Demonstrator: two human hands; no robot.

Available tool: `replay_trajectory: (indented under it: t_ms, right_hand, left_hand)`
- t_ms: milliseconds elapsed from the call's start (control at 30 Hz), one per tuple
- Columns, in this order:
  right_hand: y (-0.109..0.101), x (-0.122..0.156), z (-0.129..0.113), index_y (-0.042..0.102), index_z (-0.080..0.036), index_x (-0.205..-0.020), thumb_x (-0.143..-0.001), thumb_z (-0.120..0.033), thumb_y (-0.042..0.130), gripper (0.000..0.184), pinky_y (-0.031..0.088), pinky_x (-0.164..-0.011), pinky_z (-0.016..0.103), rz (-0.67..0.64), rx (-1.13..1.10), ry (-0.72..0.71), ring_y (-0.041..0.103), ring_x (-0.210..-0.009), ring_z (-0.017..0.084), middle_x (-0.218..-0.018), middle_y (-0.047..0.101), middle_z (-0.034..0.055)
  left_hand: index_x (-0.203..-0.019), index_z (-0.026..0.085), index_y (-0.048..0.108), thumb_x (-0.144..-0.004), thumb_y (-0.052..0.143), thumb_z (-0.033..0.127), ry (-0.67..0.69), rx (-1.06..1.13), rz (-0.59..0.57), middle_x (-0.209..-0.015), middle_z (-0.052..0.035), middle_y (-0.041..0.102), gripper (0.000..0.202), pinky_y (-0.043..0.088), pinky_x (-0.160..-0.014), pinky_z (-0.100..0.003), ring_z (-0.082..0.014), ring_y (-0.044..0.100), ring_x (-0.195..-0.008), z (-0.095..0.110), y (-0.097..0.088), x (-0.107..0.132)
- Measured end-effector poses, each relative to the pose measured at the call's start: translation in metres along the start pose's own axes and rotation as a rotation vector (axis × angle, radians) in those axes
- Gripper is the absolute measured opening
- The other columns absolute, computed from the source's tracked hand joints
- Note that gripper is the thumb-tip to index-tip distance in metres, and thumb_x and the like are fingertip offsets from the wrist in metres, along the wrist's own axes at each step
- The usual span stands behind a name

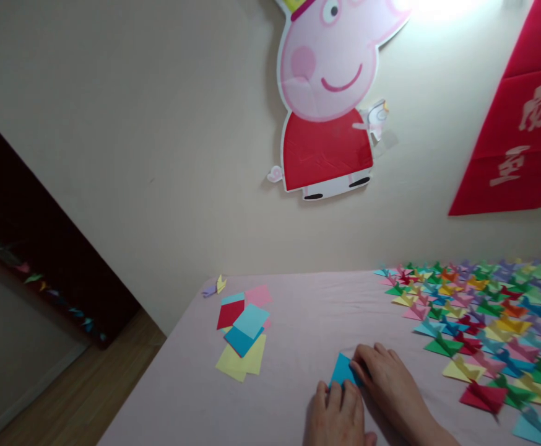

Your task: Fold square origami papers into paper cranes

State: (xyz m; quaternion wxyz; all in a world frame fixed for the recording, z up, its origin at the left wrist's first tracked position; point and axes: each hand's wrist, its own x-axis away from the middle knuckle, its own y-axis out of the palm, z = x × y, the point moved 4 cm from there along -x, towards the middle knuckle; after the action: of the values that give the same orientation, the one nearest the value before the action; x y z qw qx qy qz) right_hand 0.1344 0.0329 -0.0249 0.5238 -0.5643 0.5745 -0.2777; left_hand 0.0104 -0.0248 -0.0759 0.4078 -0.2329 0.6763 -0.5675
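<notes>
A small blue sheet of paper (pixel 341 369) lies on the pale pink cloth between my hands. My left hand (pixel 339 414) comes from the bottom edge, its bent fingertips pressed onto the paper's near side. Reaching in from the right, my right hand (pixel 391 387) has curled fingers closed at the paper's right edge. Both hands cover part of the sheet, so its full shape and any folds underneath are hidden.
Loose coloured sheets, including a red one (pixel 231 314) and yellow ones (pixel 245 359), lie to the left. Two small folded papers (pixel 215 287) sit at the far left corner. Rows of folded paper birds (pixel 488 334) fill the right. A wall (pixel 182 155) stands behind.
</notes>
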Motion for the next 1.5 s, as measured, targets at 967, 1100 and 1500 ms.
replay_trajectory:
  t_ms: [967,1100,1500]
  right_hand:
    - [-0.006,-0.004,0.040,0.060,-0.021,-0.096,-0.055,-0.025,0.047,0.043,0.051,-0.080,0.036,-0.204,-0.907,0.154,0.064,-0.084,0.023,-0.082,0.066,0.0039]
    - [-0.006,-0.002,0.029,0.061,-0.022,-0.096,-0.067,-0.035,0.052,0.033,0.047,-0.083,0.040,-0.162,-0.761,0.179,0.063,-0.089,0.026,-0.091,0.068,0.0073]
    - [-0.004,0.000,0.015,0.065,-0.025,-0.097,-0.071,-0.024,0.056,0.028,0.040,-0.084,0.038,-0.188,-0.334,0.040,0.058,-0.097,0.027,-0.102,0.067,0.0058]
  left_hand:
    - [-0.130,0.011,0.060,-0.091,0.048,0.041,-0.085,0.026,-0.037,-0.131,-0.0117,0.062,0.050,0.046,-0.095,-0.055,-0.0330,0.058,-0.107,0.002,-0.035,-0.005]
    - [-0.129,0.012,0.061,-0.090,0.049,0.044,-0.063,0.042,-0.019,-0.128,-0.0129,0.064,0.052,0.046,-0.096,-0.056,-0.0335,0.059,-0.108,0.003,-0.040,-0.010]
    - [-0.113,0.014,0.070,-0.083,0.057,0.064,-0.143,-0.004,0.116,-0.132,-0.0160,0.060,0.060,0.047,-0.096,-0.055,-0.0369,0.055,-0.118,-0.021,-0.029,0.018]
